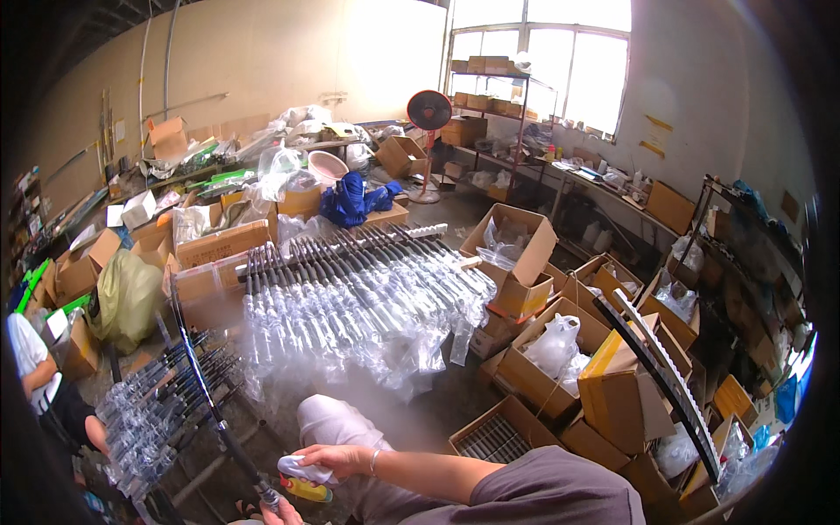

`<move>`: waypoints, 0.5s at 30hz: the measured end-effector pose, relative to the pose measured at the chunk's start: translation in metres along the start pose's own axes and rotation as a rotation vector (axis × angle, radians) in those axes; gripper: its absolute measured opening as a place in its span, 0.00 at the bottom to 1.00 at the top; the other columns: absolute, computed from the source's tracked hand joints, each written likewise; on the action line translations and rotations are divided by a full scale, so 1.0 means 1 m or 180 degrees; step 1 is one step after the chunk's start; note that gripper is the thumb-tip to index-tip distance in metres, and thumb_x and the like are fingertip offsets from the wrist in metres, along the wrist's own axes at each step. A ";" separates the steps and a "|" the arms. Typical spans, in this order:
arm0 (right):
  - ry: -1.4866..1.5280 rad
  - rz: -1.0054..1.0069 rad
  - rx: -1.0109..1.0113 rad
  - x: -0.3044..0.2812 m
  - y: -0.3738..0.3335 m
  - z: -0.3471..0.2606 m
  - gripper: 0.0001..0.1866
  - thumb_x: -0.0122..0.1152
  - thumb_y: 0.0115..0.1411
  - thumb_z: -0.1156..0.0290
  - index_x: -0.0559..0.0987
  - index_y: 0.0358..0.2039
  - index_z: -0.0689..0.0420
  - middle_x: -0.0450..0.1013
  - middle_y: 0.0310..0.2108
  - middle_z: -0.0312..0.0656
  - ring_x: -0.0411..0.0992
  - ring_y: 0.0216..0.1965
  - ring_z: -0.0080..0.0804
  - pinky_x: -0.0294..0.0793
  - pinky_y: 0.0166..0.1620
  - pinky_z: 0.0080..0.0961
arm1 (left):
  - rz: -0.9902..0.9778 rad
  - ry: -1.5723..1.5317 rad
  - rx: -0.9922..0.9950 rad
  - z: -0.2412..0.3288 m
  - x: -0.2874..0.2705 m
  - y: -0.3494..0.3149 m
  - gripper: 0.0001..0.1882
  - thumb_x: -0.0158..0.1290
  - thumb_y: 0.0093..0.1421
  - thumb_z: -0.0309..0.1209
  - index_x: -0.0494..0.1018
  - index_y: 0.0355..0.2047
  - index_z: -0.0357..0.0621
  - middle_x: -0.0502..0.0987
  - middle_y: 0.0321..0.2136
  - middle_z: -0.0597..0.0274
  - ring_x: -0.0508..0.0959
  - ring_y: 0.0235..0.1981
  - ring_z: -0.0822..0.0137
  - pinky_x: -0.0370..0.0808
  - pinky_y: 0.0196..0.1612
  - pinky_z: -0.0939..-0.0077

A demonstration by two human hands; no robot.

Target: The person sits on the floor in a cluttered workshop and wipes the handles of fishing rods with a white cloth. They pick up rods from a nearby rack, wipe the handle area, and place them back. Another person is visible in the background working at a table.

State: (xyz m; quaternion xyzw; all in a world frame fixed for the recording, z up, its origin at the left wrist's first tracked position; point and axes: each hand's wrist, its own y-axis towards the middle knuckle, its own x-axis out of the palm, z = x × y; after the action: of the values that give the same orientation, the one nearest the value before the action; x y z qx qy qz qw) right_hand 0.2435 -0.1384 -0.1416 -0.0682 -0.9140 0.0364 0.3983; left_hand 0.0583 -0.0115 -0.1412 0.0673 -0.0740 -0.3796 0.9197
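My left hand [282,514], at the lower edge, is closed around the butt end of a black fishing rod [234,451]. The rod rises toward the upper left, its glossy shaft passing in front of a rack of rods. In my right hand [337,458], a white cloth [304,469] is pinched close to the rod's handle. Just under the cloth is a yellow bottle with red parts [306,489]; whether my fingers touch it I cannot tell. Ahead, many rods in clear plastic sleeves [367,297] lie side by side on a rack.
More sleeved rods [166,407] stand at the left, beside another person's arm [37,376]. Open cardboard boxes [560,350] crowd the right, one holding dark rods [500,437]. A black-and-white slotted rail [661,385] slants there. A fan [429,111] stands behind.
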 end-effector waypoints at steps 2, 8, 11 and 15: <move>-0.0055 0.0009 0.0053 0.001 0.003 0.000 0.25 0.57 0.62 0.60 0.68 0.56 0.57 0.71 0.40 0.36 0.69 0.40 0.22 0.74 0.37 0.21 | -0.0051 0.0400 0.0348 -0.001 -0.001 0.001 0.10 0.50 0.61 0.23 0.74 0.41 0.29 0.79 0.35 0.54 0.76 0.34 0.65 0.73 0.41 0.67; -0.0128 0.0038 0.0151 -0.004 0.010 0.006 0.27 0.58 0.60 0.59 0.68 0.58 0.55 0.72 0.45 0.36 0.69 0.43 0.24 0.74 0.40 0.23 | -0.0171 0.1775 0.0997 0.025 0.001 -0.007 0.11 0.51 0.59 0.22 0.75 0.42 0.30 0.80 0.36 0.50 0.77 0.37 0.61 0.72 0.44 0.64; -0.0099 0.0047 -0.0020 0.010 0.013 0.003 0.21 0.57 0.62 0.61 0.70 0.52 0.56 0.74 0.38 0.38 0.73 0.39 0.26 0.74 0.37 0.23 | -0.0128 0.1726 0.1045 0.043 0.004 -0.008 0.11 0.52 0.59 0.23 0.76 0.41 0.30 0.80 0.37 0.49 0.77 0.39 0.60 0.72 0.46 0.64; -0.0131 0.0072 0.0137 0.009 0.017 0.004 0.20 0.57 0.61 0.61 0.70 0.51 0.56 0.73 0.38 0.38 0.72 0.39 0.25 0.74 0.38 0.23 | -0.0267 0.2375 0.1336 0.035 0.000 -0.005 0.12 0.53 0.60 0.24 0.75 0.42 0.30 0.79 0.37 0.50 0.77 0.40 0.61 0.72 0.46 0.64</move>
State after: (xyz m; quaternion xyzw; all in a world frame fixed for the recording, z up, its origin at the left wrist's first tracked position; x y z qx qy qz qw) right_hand 0.2362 -0.1198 -0.1400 -0.0692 -0.9202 0.0619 0.3803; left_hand 0.0487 -0.0169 -0.1079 0.3886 0.1909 -0.3430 0.8336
